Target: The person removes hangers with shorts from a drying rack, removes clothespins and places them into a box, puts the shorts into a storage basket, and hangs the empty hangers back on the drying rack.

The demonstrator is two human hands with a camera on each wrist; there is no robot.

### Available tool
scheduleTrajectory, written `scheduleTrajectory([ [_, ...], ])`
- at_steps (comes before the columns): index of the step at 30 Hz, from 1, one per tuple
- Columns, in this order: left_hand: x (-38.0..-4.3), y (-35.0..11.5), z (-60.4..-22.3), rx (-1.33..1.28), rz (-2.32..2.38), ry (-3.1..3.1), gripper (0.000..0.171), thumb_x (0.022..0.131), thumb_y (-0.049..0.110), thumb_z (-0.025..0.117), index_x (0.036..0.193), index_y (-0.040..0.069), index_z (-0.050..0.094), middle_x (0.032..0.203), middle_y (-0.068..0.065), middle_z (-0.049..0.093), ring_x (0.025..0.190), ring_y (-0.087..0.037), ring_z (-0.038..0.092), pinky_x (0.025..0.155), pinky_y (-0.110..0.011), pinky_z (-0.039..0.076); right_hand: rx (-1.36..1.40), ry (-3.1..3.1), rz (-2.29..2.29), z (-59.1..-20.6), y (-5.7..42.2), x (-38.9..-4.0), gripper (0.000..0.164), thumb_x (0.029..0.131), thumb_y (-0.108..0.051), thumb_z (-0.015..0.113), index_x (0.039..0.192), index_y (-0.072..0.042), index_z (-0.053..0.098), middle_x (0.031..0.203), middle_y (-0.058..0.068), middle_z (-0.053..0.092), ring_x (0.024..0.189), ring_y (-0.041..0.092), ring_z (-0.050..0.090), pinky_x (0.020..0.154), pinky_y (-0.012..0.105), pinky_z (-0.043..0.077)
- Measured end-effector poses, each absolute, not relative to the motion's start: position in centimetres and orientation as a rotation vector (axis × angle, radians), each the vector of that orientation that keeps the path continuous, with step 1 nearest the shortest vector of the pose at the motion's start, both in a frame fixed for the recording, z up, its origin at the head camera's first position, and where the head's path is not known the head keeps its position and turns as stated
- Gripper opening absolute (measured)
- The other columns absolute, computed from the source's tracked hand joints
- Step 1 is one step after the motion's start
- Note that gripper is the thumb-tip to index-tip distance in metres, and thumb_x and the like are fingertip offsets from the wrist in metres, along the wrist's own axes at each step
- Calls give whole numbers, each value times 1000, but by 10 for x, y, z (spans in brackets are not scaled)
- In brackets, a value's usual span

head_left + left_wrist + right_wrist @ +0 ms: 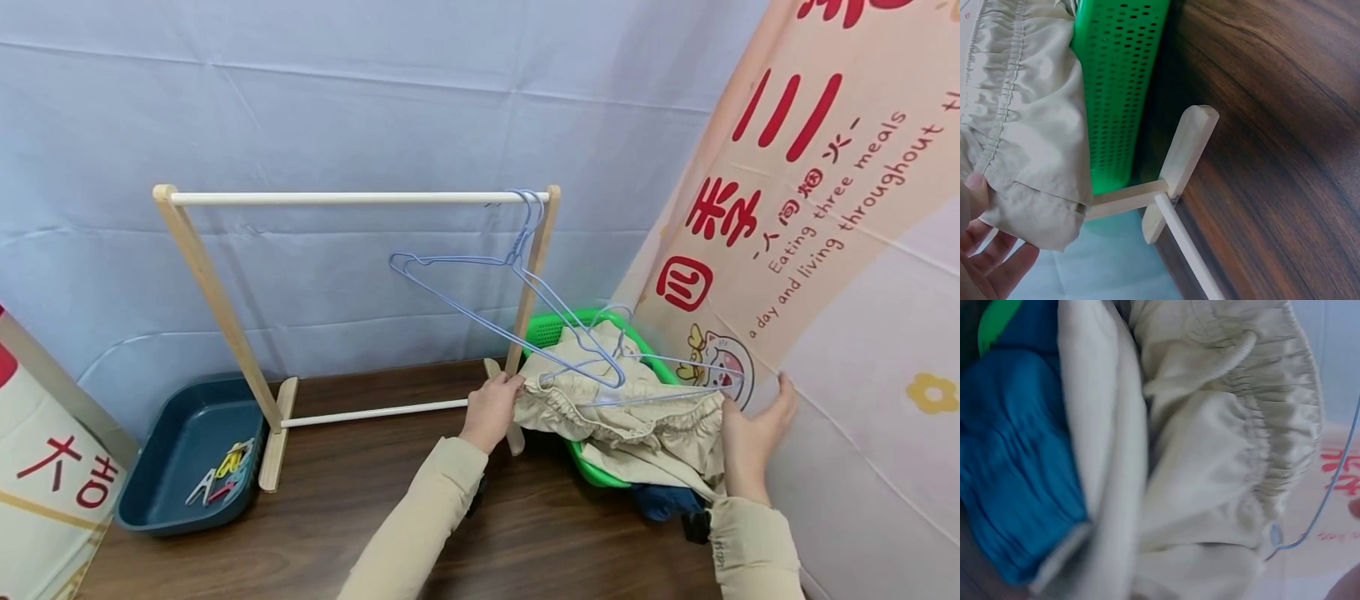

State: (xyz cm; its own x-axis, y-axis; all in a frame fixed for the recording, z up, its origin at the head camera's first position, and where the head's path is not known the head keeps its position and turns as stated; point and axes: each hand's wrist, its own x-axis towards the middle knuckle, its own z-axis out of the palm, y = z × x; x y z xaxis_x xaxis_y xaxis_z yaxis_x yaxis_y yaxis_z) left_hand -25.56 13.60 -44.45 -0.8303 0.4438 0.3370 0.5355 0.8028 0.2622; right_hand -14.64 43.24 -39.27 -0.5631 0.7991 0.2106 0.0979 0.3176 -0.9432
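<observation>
Beige drawstring pants (660, 433) with a gathered waistband lie over a green basket (592, 475). My left hand (491, 410) pinches the left end of the waistband, thumb on top in the left wrist view. A blue wire hanger (678, 361) lies at the waistband opening, its right end beside my right hand (753, 437). The right thumb side touches the pants' right end while other fingers point up and away. In the right wrist view, only bits of that hand show at the edge, near the hanger's end.
Two blue hangers (480, 312) hang from the white rail (337, 198) of a wooden rack, overlapping the basket. Dark blue cloth (663, 502) shows under the pants. At left, a dark blue tray (161, 467) holds several clothespins (225, 471). Fabric covers the walls.
</observation>
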Motion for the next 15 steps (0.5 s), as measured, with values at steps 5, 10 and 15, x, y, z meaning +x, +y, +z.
scheduleTrajectory([
  [5,-256,136,-443,-758,-505,-2757,31,91,12,64,120,25,62,98,1,62,81,-17,64,49,-24,45,-354,-2222,952,-387,433,-154,51,83,3,58,134,4,48,152,28,26,146,42,13,116,63,12],
  [10,-256,135,-444,-770,-534,-2745,33,90,10,65,120,25,62,101,2,63,85,-17,65,51,-24,47,-75,-2374,772,-390,438,-158,27,91,-3,60,115,9,60,125,37,50,127,49,38,107,70,14],
  [15,-257,135,-446,-774,-591,-2704,27,92,15,62,117,25,63,99,2,63,85,-17,65,50,-24,46,-57,-2282,744,-394,439,-158,12,89,5,60,99,9,64,100,21,55,94,2,46,89,35,36],
])
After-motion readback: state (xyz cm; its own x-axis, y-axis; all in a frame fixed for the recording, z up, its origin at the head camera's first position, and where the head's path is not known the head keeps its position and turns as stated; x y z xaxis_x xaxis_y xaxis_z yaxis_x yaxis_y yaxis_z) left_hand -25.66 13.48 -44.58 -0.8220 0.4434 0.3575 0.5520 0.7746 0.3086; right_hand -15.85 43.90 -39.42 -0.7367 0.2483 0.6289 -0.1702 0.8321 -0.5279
